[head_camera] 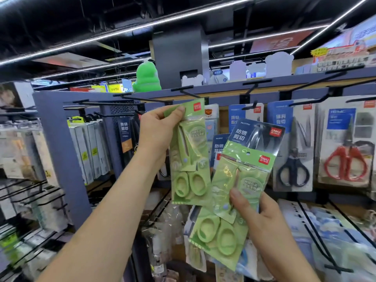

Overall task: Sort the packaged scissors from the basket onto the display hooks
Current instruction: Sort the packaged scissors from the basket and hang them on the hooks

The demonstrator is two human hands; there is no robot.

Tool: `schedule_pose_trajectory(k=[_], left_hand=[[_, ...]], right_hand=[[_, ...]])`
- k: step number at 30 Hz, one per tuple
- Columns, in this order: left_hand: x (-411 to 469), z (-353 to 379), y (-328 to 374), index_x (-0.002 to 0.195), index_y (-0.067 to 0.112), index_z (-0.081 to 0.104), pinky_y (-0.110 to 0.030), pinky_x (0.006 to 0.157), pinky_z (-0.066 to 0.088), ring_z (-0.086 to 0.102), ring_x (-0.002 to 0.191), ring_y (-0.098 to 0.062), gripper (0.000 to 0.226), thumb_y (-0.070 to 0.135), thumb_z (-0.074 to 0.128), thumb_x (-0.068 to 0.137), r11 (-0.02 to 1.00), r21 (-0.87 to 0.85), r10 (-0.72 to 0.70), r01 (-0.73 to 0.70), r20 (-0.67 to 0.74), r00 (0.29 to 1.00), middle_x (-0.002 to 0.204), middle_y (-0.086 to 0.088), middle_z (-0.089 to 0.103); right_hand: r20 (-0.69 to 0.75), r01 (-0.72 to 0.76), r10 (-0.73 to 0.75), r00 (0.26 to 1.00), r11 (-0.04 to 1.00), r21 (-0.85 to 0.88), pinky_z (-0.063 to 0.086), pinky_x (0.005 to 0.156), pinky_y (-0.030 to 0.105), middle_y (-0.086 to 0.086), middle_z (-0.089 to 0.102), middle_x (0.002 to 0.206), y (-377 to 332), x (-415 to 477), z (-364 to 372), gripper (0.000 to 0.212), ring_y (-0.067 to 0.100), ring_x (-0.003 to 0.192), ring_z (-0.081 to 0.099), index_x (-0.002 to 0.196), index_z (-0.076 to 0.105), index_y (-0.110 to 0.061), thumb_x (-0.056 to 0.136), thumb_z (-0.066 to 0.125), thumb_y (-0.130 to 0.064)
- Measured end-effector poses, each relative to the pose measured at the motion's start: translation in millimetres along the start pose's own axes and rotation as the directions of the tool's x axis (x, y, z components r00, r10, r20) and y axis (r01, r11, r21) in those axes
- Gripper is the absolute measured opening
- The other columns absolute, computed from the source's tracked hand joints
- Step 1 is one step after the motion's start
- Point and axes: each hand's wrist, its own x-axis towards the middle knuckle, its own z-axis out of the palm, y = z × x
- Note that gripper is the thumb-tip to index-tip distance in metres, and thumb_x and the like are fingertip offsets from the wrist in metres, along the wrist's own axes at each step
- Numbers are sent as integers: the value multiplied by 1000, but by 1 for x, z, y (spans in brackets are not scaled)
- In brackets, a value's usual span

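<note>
Step in hand: looked like the person was about to hang the green scissors pack [189, 155] on a bare display hook [188, 92] just above it.
How to nail it: probably best to find the hang hole in the card's top edge (couldn't make it out here), line it up with the hook tip, then slide straight back. The thumb sat over the top corner, so shifting the grip lower might help. No green packs showed on that row, so worth checking which hook was theirs.
Left hand [160, 129]: raised, with the arm reaching up from lower left. The thumb lay across the pack's top-left corner with the fingers behind it, pinched firmly on it.
Right hand [262, 220]: lower down, thumb pressed on the front of a second green pack [230, 210], clamped round a small stack with a blue-carded pack [258, 137] tucked behind.
Where the scissors were: one pack up by the hooks and slightly tilted, two more in the right hand. The basket wasn't in view.
Neighbours: black-handled scissors [293, 151] and red-handled scissors [345, 147] hung to the right.
</note>
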Motion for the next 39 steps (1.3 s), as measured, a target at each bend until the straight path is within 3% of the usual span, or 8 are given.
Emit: schedule_pose_trajectory(k=[8,14,16,24,27,30,35,39], left_hand=[[1,9,1,80,20,76,-45,80,60,71,77,-21,5,22,76,85,987,82,148,-140,-103,984,77,-2,76],[4,18,3,78,23,74,-36,73,59,72,75,-16,7,24,78,84,959,162,255,-232,-141,957,75,2,75],[7,17,3,75,25,74,-40,75,60,73,78,-20,10,26,77,84,957,192,246,-218,-135,960,76,1,76],[21,19,-10,80,26,74,-49,83,59,73,84,-21,8,22,75,86,975,195,117,-104,-58,991,84,-1,76],[16,13,-24,104,29,55,-40,65,57,67,71,-14,21,12,63,95,984,135,118,-119,15,993,83,1,74],[-2,1,-36,103,33,42,-31,64,57,66,69,-11,39,-2,58,94,980,84,173,-180,92,981,90,3,67],[12,-1,-53,92,26,65,-18,65,52,60,66,-1,28,-2,68,87,952,155,257,-262,53,965,91,10,67],[47,14,-78,123,15,66,-21,81,50,62,90,-14,36,8,70,88,905,353,229,-237,63,971,107,6,68]], right_hand=[[35,-5,5,999,1000,6,52,99,43,-13,77,103,6,18,-12,51,8,101,71,108,71,-26,64,69,-52],[84,3,-7,996,999,48,56,67,18,-8,79,90,4,26,-20,34,4,83,74,99,73,-18,70,66,-34],[106,3,-10,994,998,68,54,60,14,-7,79,88,4,28,-22,30,4,79,74,97,73,-17,72,65,-31],[130,9,-12,991,1000,19,54,82,33,-7,78,96,10,30,-15,36,10,91,74,101,74,-22,71,66,-40],[116,3,-6,993,1000,24,57,74,26,-5,79,93,10,30,-12,32,11,87,75,98,74,-22,71,65,-37],[59,9,-9,998,1000,1,56,74,28,-5,79,91,10,29,-14,32,12,86,75,95,75,-22,69,66,-38],[-17,41,-42,999,999,-20,56,90,49,-2,78,95,7,27,-14,30,20,91,75,90,77,-34,63,70,-46],[-76,62,-63,995,998,-20,56,90,52,-1,79,94,7,27,-11,26,21,90,75,90,77,-37,65,71,-42]])
